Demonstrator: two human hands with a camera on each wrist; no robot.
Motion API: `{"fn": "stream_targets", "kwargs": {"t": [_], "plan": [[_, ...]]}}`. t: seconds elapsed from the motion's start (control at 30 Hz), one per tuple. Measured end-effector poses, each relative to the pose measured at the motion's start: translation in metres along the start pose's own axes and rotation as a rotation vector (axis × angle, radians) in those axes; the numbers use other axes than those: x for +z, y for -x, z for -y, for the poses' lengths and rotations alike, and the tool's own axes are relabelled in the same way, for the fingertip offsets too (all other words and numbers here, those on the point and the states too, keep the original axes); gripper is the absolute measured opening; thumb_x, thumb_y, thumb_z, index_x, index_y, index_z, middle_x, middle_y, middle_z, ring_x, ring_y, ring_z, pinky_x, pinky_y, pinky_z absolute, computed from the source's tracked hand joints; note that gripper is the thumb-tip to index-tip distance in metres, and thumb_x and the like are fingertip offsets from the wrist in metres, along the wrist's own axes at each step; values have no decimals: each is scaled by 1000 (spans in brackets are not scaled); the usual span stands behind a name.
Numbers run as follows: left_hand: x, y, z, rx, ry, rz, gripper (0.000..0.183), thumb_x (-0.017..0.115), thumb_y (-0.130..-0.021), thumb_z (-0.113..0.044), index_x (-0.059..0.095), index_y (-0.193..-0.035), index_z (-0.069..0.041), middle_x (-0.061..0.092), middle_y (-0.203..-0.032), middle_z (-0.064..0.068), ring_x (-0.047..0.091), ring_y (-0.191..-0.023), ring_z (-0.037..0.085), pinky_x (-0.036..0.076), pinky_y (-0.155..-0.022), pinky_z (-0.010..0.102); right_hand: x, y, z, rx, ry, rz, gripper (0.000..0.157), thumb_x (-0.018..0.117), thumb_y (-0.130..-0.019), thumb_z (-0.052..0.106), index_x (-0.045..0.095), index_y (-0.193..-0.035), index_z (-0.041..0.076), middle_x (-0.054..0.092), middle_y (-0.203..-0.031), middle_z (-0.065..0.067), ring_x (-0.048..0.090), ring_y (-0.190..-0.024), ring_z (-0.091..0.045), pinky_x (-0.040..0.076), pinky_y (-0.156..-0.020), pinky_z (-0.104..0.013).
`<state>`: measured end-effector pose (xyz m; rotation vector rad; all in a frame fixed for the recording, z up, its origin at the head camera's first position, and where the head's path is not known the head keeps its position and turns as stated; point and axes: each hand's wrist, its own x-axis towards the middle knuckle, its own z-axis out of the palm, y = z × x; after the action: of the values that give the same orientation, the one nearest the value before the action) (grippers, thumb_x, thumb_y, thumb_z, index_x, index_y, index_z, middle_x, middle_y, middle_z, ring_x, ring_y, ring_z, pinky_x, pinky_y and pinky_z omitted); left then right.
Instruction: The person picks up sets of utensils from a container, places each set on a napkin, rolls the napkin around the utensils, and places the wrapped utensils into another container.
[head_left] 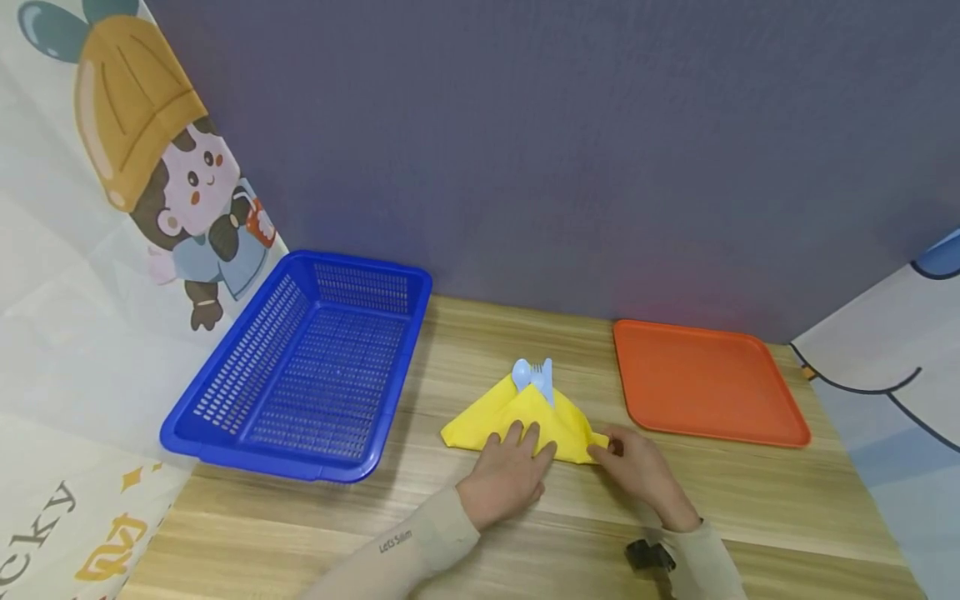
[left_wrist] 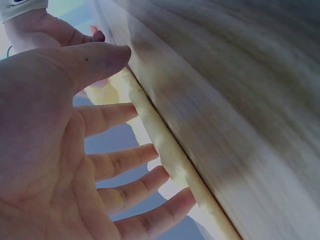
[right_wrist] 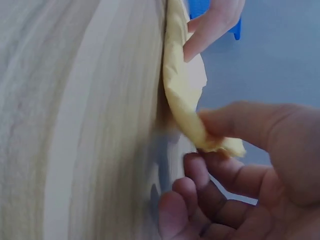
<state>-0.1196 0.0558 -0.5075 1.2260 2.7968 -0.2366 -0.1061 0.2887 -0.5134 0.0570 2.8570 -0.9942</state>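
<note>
A yellow napkin (head_left: 517, 421), folded to a triangle, lies on the table with its peak pointing away from me. Out of its top fold stick a light blue spoon (head_left: 521, 372), a fork (head_left: 537, 375) and a knife (head_left: 548, 377); their lower parts are hidden in the cloth. My left hand (head_left: 507, 475) rests on the napkin's near middle with straight, spread fingertips, as the left wrist view also shows. With thumb and forefinger my right hand (head_left: 637, 467) pinches the napkin's right corner, which is lifted a little in the right wrist view.
A blue slotted basket (head_left: 401, 375) stands on the left of the wooden table (head_left: 480, 325). An orange tray (head_left: 708, 383) lies at the back right. Behind them rises a grey partition (head_left: 540, 167). A black strap piece (head_left: 649, 555) is at the right sleeve.
</note>
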Motion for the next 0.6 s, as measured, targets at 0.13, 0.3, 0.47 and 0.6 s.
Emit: {"fn": "stream_targets", "kwargs": {"t": [0.13, 0.3, 0.47, 0.6], "plan": [[-1, 0, 0, 1, -1, 14, 59, 55, -98, -53, 45, -151, -28, 43, -150, 7, 42, -132, 27, 51, -89, 42, -2, 1, 2, -5, -60, -21, 17, 69, -96, 23, 63, -92, 6, 47, -65, 1, 43, -55, -13, 37, -52, -26], [-1, -2, 0, -2, 21, 47, 61, 55, -98, -54, 42, -152, -29, 41, -152, 7, 40, -134, 27, 50, -92, 43, -2, 3, 6, -21, -124, -37, 17, 68, -97, 22, 63, -93, 5, 48, -66, 0, 43, -56, -12, 38, -53, -25], [-1, -4, 0, -1, 22, 52, 61, 55, -98, -54, 42, -152, -29, 41, -152, 7, 40, -133, 27, 50, -91, 43, 2, 2, 8, -7, -196, -38, 15, 68, -97, 19, 62, -93, 6, 54, -68, -2, 50, -57, -14, 45, -53, -26], [-2, -4, 1, 0, 25, 52, 61, 56, -98, -54, 42, -151, -29, 41, -151, 7, 41, -132, 27, 50, -90, 42, 5, 1, 10, 14, -261, -35, 16, 67, -97, 20, 62, -95, 4, 60, -73, -6, 57, -62, -17, 50, -54, -27]]}}
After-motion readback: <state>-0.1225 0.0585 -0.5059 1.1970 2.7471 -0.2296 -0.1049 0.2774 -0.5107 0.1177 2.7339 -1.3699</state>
